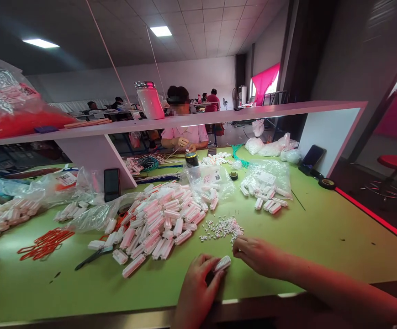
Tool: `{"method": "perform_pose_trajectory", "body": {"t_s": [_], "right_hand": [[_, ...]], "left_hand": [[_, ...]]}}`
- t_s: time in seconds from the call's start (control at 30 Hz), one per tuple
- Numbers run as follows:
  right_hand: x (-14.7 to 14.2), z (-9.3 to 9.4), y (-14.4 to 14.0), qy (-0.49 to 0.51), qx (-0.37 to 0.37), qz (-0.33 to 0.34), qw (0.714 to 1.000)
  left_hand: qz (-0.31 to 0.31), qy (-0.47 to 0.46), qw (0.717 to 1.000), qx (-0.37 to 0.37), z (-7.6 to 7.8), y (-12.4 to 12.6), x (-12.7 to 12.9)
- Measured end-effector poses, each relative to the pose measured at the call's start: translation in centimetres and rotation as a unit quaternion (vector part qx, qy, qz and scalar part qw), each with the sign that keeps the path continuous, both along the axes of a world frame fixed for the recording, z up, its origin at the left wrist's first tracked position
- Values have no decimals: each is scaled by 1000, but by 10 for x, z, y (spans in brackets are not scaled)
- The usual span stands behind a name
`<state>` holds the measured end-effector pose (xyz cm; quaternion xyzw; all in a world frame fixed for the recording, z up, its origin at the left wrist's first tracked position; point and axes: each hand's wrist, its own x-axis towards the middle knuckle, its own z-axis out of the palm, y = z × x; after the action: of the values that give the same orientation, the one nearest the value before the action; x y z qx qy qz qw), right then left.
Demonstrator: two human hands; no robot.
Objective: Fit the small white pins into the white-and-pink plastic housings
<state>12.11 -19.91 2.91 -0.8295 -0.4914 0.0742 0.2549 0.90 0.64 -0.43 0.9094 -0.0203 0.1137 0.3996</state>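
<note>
My left hand point(200, 285) grips a white plastic connector housing point(223, 263) between thumb and fingers, low over the front of the green table. To its right, my right hand point(253, 253) reaches to the near edge of a scatter of tiny white plastic pieces point(222, 227). Its fingertips are pinched together; whatever lies between them is too small or hidden to name. Beyond my left hand rises a big heap of similar white housings point(164, 214). Black-handled scissors point(92, 259) lie at the heap's left front.
Orange cords point(45, 243) and a phone point(112, 184) are on the left. Clear plastic bags with housings point(267, 178) lie toward the back. A raised shelf point(219, 115) spans the table, bearing a bottle point(149, 100). A co-worker point(184, 132) sits opposite. Black tape point(326, 183) lies right.
</note>
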Motion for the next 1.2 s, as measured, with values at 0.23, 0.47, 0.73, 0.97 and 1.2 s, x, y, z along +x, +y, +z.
{"method": "perform_pose_trajectory", "body": {"t_s": [0.23, 0.47, 0.73, 0.97, 1.2], "right_hand": [[-12, -4, 2, 46, 69, 19, 996], [-21, -21, 8, -87, 105, 114, 984], [-33, -25, 14, -201, 128, 199, 951], [-36, -36, 5, -194, 142, 192, 951], [-40, -38, 0, -220, 105, 172, 955]], "left_hand": [[-18, 7, 1000, 5, -9, 2, -2], [-17, -60, 998, 22, -32, 1, -2], [6, -122, 991, 58, -48, -9, -1], [8, -140, 988, 72, -55, -12, 1], [8, -161, 984, 79, -56, -11, 2]]}}
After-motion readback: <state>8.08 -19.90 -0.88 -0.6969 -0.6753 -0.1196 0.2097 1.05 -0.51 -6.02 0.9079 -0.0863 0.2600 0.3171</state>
